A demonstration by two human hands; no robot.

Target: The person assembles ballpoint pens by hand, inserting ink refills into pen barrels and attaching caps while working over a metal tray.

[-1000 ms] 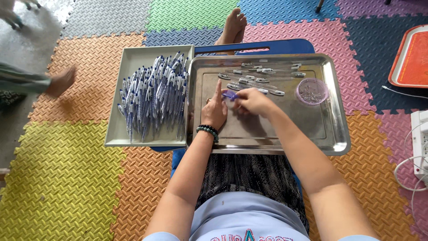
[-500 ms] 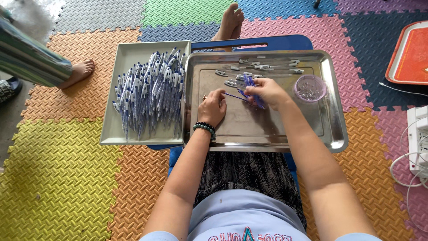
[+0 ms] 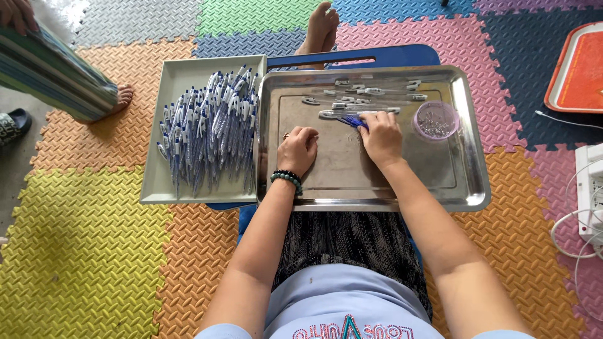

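The right hand point(image 3: 381, 135) is resting on the steel tray point(image 3: 468, 188), its fingers curled closed around a small bundle of blue pen parts point(image 3: 353, 120) whose ends are poking out to the left. The left hand point(image 3: 298, 149) is lying beside it in a loose fist; whether it is holding anything I cannot tell. The parts are looking light, stiff and slick, so pinching them mid-length seems safest.
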